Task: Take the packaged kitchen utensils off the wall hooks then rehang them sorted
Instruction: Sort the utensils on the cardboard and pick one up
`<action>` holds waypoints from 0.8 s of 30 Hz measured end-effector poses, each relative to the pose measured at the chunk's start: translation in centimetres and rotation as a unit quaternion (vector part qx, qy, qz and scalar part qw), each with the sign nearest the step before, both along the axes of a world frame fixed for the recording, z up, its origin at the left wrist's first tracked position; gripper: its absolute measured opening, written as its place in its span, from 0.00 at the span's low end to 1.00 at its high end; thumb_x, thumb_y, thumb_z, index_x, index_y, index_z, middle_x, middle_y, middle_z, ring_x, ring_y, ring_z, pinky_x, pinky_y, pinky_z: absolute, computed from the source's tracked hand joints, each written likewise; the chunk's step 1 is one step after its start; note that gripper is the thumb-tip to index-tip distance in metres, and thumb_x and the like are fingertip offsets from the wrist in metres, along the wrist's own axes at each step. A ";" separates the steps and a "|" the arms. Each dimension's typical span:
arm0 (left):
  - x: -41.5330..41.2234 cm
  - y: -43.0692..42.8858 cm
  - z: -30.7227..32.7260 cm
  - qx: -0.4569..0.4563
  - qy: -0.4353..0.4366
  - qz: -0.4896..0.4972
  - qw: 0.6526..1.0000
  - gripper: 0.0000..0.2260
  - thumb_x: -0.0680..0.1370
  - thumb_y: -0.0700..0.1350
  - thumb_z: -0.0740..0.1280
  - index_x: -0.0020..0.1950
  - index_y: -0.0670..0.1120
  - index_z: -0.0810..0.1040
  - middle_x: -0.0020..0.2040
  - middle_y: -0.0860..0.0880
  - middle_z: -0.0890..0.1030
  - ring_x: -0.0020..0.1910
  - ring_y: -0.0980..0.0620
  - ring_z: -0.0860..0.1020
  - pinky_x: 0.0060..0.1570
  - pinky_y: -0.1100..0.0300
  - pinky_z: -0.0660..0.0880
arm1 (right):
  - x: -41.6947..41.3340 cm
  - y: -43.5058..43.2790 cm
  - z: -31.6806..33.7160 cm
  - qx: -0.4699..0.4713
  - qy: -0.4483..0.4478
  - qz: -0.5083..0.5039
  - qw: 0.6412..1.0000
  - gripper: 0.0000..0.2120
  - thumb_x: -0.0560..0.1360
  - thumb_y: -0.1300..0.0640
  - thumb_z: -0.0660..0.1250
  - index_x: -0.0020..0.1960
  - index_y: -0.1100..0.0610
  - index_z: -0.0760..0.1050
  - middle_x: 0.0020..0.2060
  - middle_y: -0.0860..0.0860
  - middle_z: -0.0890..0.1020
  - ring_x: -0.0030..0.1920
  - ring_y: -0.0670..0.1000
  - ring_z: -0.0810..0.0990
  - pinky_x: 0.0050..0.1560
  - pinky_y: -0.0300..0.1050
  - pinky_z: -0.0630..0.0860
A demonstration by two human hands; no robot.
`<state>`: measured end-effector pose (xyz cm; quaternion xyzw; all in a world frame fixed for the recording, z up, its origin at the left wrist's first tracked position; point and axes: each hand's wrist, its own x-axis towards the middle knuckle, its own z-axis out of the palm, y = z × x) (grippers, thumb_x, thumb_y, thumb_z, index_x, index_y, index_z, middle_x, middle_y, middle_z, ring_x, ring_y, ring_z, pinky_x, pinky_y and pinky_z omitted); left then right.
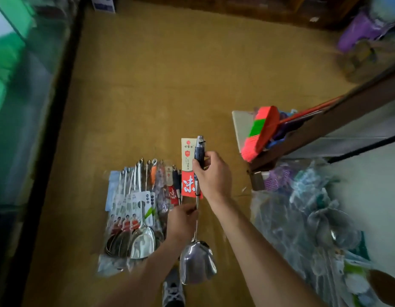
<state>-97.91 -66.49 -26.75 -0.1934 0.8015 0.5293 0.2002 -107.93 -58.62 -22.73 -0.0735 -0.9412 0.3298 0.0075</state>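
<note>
The spatula is up in the air over the brown floor, held in both hands with its broad steel blade nearest the person and its dark handle pointing away. The right hand is wrapped around that handle, fingers curled over it. The left hand pinches the thin metal shaft lower down, between the handle and the blade. A card is fixed along the handle – cream on top, red with white characters below – and lies just left of the right hand's fingers.

A pile of packaged utensils lies on the floor to the left of the spatula. They are spoons, ladles and turners in clear wrappers with printed cards, laid side by side with their handles pointing away from the person. The left forearm crosses over the pile's near right corner.

A shoe shows at the bottom edge, below the blade. To the right a broom with pink and green bristles leans against a dark wooden frame, and nearer the person a heap of plastic bags holds more wrapped goods – too blurred to tell what they are. A glass case with a dark edge runs along the left side.
</note>
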 end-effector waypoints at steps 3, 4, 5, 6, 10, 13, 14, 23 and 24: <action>-1.1 -0.4 -6.2 -0.022 -0.040 0.024 0.999 0.09 0.77 0.38 0.67 0.37 0.44 0.82 0.29 0.52 0.79 0.24 0.62 0.69 0.24 0.70 0.63 | -1.9 -0.9 -7.0 0.008 -0.041 0.021 0.999 0.16 0.77 0.45 0.68 0.58 0.56 0.76 0.49 0.50 0.85 0.43 0.48 0.83 0.39 0.42 0.76; -1.4 -0.7 -8.3 -0.029 -0.049 0.028 0.998 0.10 0.76 0.38 0.66 0.35 0.44 0.81 0.28 0.52 0.78 0.24 0.62 0.69 0.24 0.69 0.64 | -2.4 -1.2 -9.4 0.006 -0.054 0.025 0.998 0.16 0.78 0.45 0.68 0.58 0.56 0.76 0.49 0.50 0.84 0.43 0.49 0.83 0.39 0.42 0.77; -1.7 -1.0 -10.2 -0.037 -0.061 0.029 0.997 0.11 0.76 0.37 0.66 0.34 0.45 0.79 0.28 0.53 0.77 0.25 0.61 0.69 0.24 0.69 0.64 | -2.9 -1.5 -11.7 0.002 -0.067 0.026 0.997 0.16 0.78 0.45 0.68 0.58 0.56 0.76 0.49 0.50 0.84 0.43 0.49 0.83 0.39 0.43 0.77; -2.0 -1.3 -12.1 -0.045 -0.073 0.031 0.996 0.12 0.76 0.38 0.66 0.33 0.46 0.79 0.28 0.54 0.76 0.25 0.61 0.69 0.24 0.69 0.65 | -3.2 -1.9 -14.0 0.000 -0.078 0.026 0.997 0.16 0.78 0.45 0.68 0.57 0.56 0.76 0.49 0.50 0.84 0.44 0.49 0.83 0.39 0.44 0.77; -2.5 -2.7 -18.7 -0.069 -0.099 0.041 0.992 0.12 0.78 0.40 0.66 0.34 0.46 0.78 0.29 0.51 0.77 0.26 0.59 0.71 0.24 0.70 0.64 | -4.1 -3.6 -22.1 0.002 -0.123 0.032 0.992 0.15 0.78 0.44 0.68 0.55 0.56 0.76 0.48 0.50 0.84 0.44 0.51 0.83 0.39 0.45 0.76; -2.7 -3.2 -22.6 -0.074 -0.124 0.050 0.988 0.10 0.78 0.43 0.66 0.38 0.44 0.82 0.34 0.47 0.82 0.31 0.52 0.77 0.27 0.64 0.68 | -4.5 -4.7 -26.4 0.002 -0.133 0.036 0.990 0.14 0.78 0.45 0.68 0.54 0.55 0.77 0.47 0.50 0.85 0.45 0.52 0.83 0.41 0.48 0.79; -2.8 -3.3 -23.7 -0.079 -0.135 0.057 0.986 0.09 0.78 0.43 0.66 0.41 0.44 0.83 0.36 0.47 0.83 0.32 0.50 0.79 0.28 0.64 0.70 | -4.5 -5.0 -27.6 0.004 -0.135 0.039 0.990 0.13 0.78 0.46 0.68 0.53 0.56 0.77 0.47 0.51 0.85 0.44 0.52 0.83 0.41 0.47 0.78; -3.9 -2.2 -27.3 -0.127 -0.195 0.072 0.970 0.10 0.77 0.49 0.63 0.48 0.46 0.82 0.44 0.44 0.84 0.44 0.41 0.82 0.44 0.49 0.81 | -3.9 -6.3 -31.6 0.044 -0.126 0.067 0.989 0.14 0.80 0.49 0.67 0.60 0.57 0.79 0.53 0.52 0.83 0.51 0.52 0.81 0.42 0.36 0.63; -4.0 -2.2 -27.1 -0.129 -0.197 0.076 0.969 0.11 0.77 0.48 0.62 0.49 0.45 0.82 0.44 0.44 0.84 0.44 0.41 0.82 0.44 0.50 0.81 | -3.7 -6.1 -31.6 0.047 -0.130 0.072 0.988 0.14 0.80 0.50 0.67 0.61 0.57 0.79 0.53 0.52 0.82 0.52 0.53 0.80 0.42 0.36 0.61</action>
